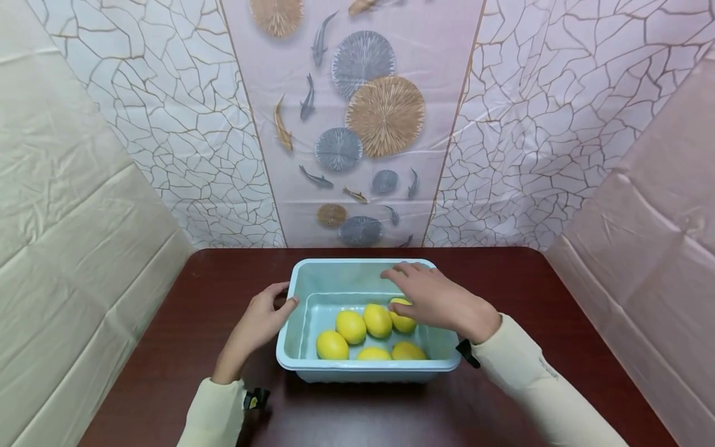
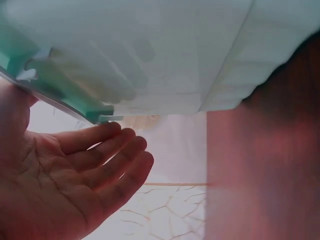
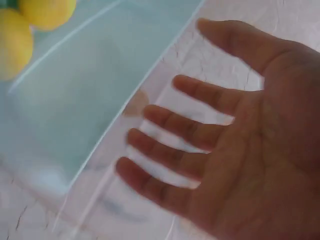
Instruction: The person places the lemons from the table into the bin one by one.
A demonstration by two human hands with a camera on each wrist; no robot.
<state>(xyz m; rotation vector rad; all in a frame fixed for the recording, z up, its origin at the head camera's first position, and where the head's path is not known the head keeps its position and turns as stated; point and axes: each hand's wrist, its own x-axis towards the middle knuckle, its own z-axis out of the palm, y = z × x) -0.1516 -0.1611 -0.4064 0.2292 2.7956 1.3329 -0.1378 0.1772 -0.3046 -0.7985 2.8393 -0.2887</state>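
Several yellow lemons (image 1: 377, 320) lie in a light blue plastic basin (image 1: 368, 366) on the table. My left hand (image 1: 264, 318) is at the basin's left rim, the thumb by the top edge and the other fingers outside. In the left wrist view those fingers are nearly straight and loosely spread beside the rim; the thumb's tip is hidden there. My right hand (image 1: 436, 301) hovers over the basin's right side with fingers extended, partly covering the rightmost lemon. The right wrist view shows its palm holding nothing.
The dark reddish-brown table (image 1: 223, 273) extends around the basin. Behind it hangs a patterned cloth (image 1: 360, 186) with fish and round shapes. Pale cloth walls (image 1: 84, 261) stand on both sides.
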